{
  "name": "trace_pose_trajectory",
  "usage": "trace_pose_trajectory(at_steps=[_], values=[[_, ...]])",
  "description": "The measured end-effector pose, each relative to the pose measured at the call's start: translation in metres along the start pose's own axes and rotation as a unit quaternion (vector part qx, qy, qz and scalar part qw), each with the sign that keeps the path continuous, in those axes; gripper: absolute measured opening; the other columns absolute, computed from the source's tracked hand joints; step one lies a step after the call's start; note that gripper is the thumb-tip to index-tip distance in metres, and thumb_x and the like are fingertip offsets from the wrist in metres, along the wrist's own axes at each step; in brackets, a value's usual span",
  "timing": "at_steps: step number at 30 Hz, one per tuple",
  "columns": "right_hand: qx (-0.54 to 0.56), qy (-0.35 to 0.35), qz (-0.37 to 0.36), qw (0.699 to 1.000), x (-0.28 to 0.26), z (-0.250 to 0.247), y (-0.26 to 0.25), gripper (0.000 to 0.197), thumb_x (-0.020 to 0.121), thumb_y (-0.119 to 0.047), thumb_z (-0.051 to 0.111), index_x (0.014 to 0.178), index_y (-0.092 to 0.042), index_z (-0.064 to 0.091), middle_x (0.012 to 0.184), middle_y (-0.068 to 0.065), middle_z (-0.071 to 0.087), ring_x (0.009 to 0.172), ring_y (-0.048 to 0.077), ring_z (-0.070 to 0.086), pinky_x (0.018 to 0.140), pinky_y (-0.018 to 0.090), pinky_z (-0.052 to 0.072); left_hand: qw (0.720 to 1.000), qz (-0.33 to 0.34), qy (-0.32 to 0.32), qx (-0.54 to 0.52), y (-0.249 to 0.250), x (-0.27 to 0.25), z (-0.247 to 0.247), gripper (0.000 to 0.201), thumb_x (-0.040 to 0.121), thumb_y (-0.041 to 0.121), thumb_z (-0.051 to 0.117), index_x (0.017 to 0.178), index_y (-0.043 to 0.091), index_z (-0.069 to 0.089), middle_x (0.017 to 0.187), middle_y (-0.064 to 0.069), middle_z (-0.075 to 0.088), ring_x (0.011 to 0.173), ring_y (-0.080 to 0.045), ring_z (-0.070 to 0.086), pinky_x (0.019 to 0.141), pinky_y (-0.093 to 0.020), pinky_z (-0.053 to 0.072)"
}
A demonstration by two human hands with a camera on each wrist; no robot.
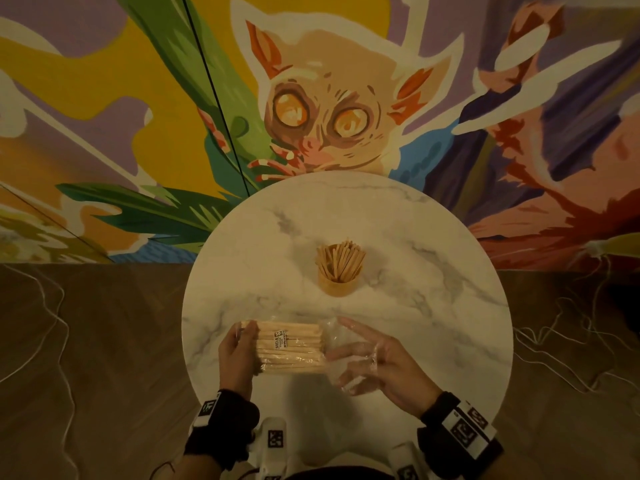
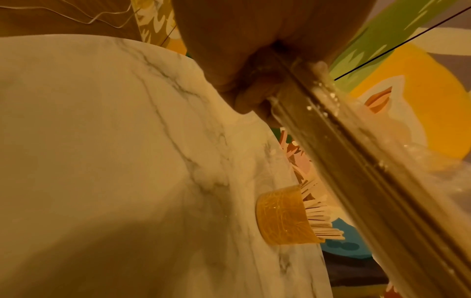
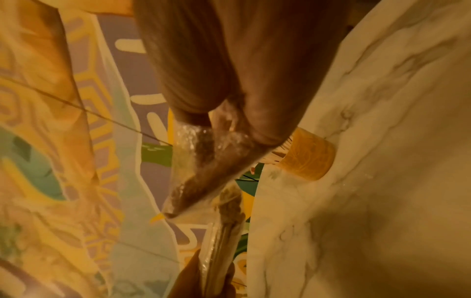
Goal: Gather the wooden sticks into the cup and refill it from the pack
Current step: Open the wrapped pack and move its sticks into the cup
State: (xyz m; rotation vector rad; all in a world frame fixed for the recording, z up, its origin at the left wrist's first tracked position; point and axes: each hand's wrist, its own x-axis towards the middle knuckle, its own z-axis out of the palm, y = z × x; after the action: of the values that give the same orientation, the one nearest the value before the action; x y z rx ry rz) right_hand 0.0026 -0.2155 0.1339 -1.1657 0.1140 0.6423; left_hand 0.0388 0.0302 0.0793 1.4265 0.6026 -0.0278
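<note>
A clear pack of wooden sticks point(image 1: 291, 348) is held level just above the near part of the round marble table point(image 1: 433, 271). My left hand point(image 1: 239, 351) grips its left end, fingers curled round it point(image 2: 242, 80). My right hand point(image 1: 377, 358) holds the loose, crumpled wrapper at the right end. Its thumb is by the stick tips, its index finger is straight, and plastic lies over the fingers point(image 3: 198, 161). The round wooden cup point(image 1: 339, 282) stands mid-table beyond the pack, with several sticks point(image 1: 341, 256) fanned upright in it. The cup also shows in both wrist views point(image 2: 280, 217) point(image 3: 308, 157).
The table's far edge meets a painted mural wall point(image 1: 329, 109). Dark wooden floor lies on both sides, with thin white cords point(image 1: 52, 323) trailing over it. Bare marble shows to the left and right of the cup.
</note>
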Motion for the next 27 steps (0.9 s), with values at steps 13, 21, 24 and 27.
trace_pose_trajectory(at_steps=[13,21,24,27], values=[[-0.066,0.008,-0.027,0.997,0.006,0.003,0.004,0.05,0.094,-0.015,0.053,0.14,-0.031,0.045,0.098,0.024,0.073,0.054,0.015,0.063,0.058,0.03,0.052,1.0,-0.002,-0.007,0.004,0.007,-0.009,0.006,0.024,0.096,0.018,0.053,0.073,0.015,0.048,0.054,0.004,0.047,0.039,-0.005,0.044,0.035,-0.015,0.031],[-0.086,0.126,-0.054,0.987,0.008,-0.003,0.008,0.058,0.091,0.015,0.041,0.133,-0.024,0.056,0.086,0.019,0.073,0.045,0.023,0.064,0.046,0.03,0.055,0.999,-0.005,-0.016,-0.029,0.012,-0.006,0.012,0.021,0.095,0.015,0.052,0.074,0.013,0.053,0.06,0.001,0.053,0.053,-0.015,0.053,0.048,-0.026,0.041],[-0.082,0.164,-0.039,0.982,0.007,-0.006,0.007,0.055,0.092,0.016,0.041,0.128,-0.019,0.061,0.085,0.032,0.066,0.04,0.021,0.063,0.039,0.029,0.052,0.999,0.005,-0.03,-0.014,0.013,-0.009,0.015,0.021,0.095,0.016,0.051,0.074,0.014,0.053,0.06,0.0,0.053,0.052,-0.015,0.052,0.047,-0.025,0.04],[-0.101,0.165,-0.033,0.981,0.005,-0.004,0.006,0.033,0.092,0.005,0.056,0.118,-0.012,0.067,0.083,0.028,0.068,0.037,0.02,0.059,0.038,0.027,0.051,0.998,0.021,-0.06,0.015,0.012,-0.015,0.021,0.022,0.095,0.018,0.051,0.073,0.016,0.051,0.056,0.005,0.05,0.047,-0.011,0.048,0.039,-0.021,0.034]])
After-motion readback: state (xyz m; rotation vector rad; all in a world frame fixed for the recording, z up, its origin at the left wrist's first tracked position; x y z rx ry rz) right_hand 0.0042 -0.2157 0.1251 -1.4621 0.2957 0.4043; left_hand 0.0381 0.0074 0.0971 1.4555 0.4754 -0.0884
